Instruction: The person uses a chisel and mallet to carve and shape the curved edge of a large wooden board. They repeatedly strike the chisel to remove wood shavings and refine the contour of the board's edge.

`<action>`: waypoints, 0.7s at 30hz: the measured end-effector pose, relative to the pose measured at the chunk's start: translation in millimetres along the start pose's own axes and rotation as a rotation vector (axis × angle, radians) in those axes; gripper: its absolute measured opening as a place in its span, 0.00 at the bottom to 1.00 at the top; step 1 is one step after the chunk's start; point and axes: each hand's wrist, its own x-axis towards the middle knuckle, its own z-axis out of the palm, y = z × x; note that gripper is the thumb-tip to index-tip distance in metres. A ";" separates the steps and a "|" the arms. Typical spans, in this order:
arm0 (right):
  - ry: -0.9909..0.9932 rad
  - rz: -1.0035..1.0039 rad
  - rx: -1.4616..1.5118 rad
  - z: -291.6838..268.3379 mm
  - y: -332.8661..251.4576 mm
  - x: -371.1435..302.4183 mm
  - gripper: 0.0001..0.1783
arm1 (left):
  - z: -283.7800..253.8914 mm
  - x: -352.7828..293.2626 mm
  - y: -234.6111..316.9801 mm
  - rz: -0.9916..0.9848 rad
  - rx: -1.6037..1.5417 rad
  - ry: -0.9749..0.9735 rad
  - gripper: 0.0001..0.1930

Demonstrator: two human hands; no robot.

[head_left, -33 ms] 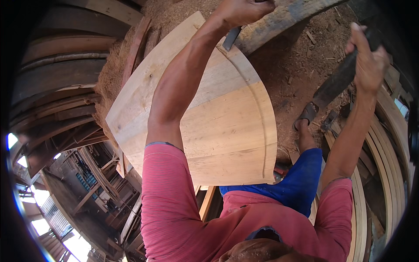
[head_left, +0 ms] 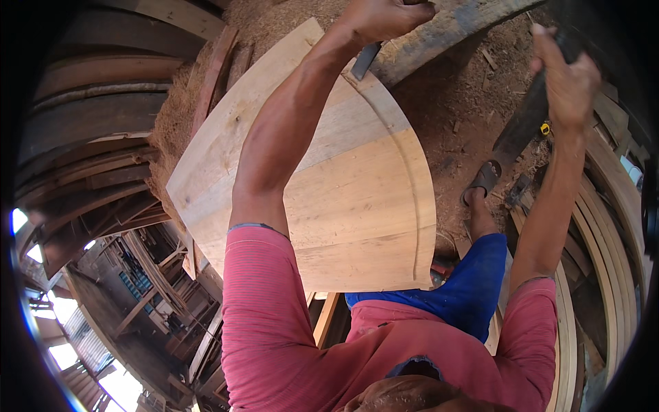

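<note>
A pale panel of joined boards (head_left: 350, 199) lies in front of me, with a curved groove along its rounded right edge. At its far end, the flat blade of a chisel (head_left: 366, 62) rests by that groove. My left hand (head_left: 388, 20) is closed round the chisel above the blade; the handle is mostly hidden. Off to the right and raised, my right hand (head_left: 570, 86) is closed round a long dark wooden piece (head_left: 525, 120), blurred at its upper part. Its exact kind cannot be made out.
A thick beam (head_left: 439, 34) lies beyond the panel. Wood shavings (head_left: 504, 75) cover the ground. My sandalled foot (head_left: 484, 180) is beside the panel. Long curved boards (head_left: 611, 254) lie on the right, more dark planks (head_left: 96, 123) on the left. A small yellow thing (head_left: 546, 128) shows near my right wrist.
My right hand has shifted a little left and up, with the dark piece tilting along. The small yellow thing has come into sight. My left hand and the panel have hardly moved.
</note>
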 end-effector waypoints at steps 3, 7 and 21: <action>-0.274 -0.069 -0.171 32.7 -29.0 10.3 0.11 | 2.1 8.0 -2.1 0.039 -0.149 -0.119 0.06; -0.269 0.031 0.251 43.9 -15.1 32.2 0.16 | -5.0 0.1 -9.5 -0.097 -0.011 -0.143 0.09; -0.065 0.135 0.247 45.2 -40.2 22.1 0.09 | 14.2 7.8 -18.4 -0.066 -0.143 -0.220 0.18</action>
